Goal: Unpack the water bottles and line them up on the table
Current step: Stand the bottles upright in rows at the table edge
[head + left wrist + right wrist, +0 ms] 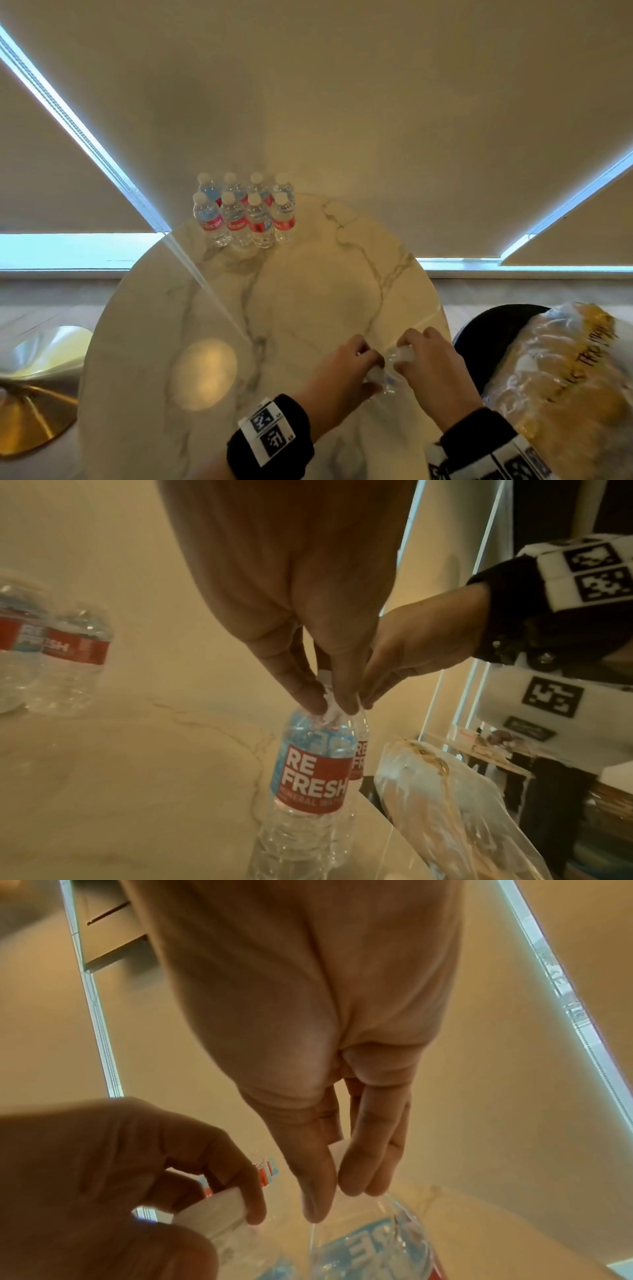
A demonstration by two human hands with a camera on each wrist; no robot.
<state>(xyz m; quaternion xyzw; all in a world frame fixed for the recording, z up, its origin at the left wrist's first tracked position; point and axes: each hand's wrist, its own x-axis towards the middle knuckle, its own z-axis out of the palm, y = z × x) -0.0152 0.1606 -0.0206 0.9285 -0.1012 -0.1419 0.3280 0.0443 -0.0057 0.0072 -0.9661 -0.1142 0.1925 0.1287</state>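
Right at the near edge of the table [144,342], your left hand [337,371] is pinching the neck of one bottle [313,764] just under its white cap, and your right hand [433,363] is pinching the cap end of a second bottle [358,758] that's touching the first. So both hands are full, fingertips only, no palm wrap. That's the risky bit imo: these thin bottles are slick and squishy, and a top pinch lets the body swing, so one could slip or twist out if you move fast. They're also really close to the table rim on your right, so a bump between the two could knock one off toward the plastic wrap pack [565,373] sitting on the black stool [493,322]. Further out, the eight bottles already lined up [245,212] stand in two tight rows at the far side, well apart from your hands. Set the new ones down sloppy next to those and you could domino the whole group. Can't tell how many are left in the pack.
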